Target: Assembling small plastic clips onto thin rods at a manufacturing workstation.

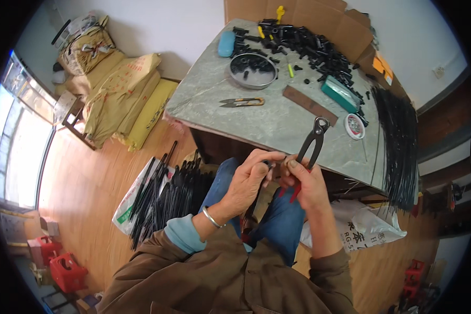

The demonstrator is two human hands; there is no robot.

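Observation:
My left hand [248, 180], with a silver bangle at its wrist, is closed on the end of a slim black rod [256, 204] that runs down over my lap. Its fingers hide much of that end. Against the left fingertips, my right hand [304, 180] grips a pair of end-cutting pincers [314, 141]. Their black jaws point up and away over the table edge, and their red handles pass under the palm. The right fingertips meet the left ones near the rod's end; whether they pinch a small part there, I cannot tell.
On the stone-topped table [204, 104] lie thread snips [243, 102], a metal bowl [252, 78] of black parts, a brown bar [310, 104], a green box [341, 94], a small white tub [355, 126] and heaped black fittings [303, 44]. Black rods [178, 193] lean at my left; thin black strands [397, 141] lie right.

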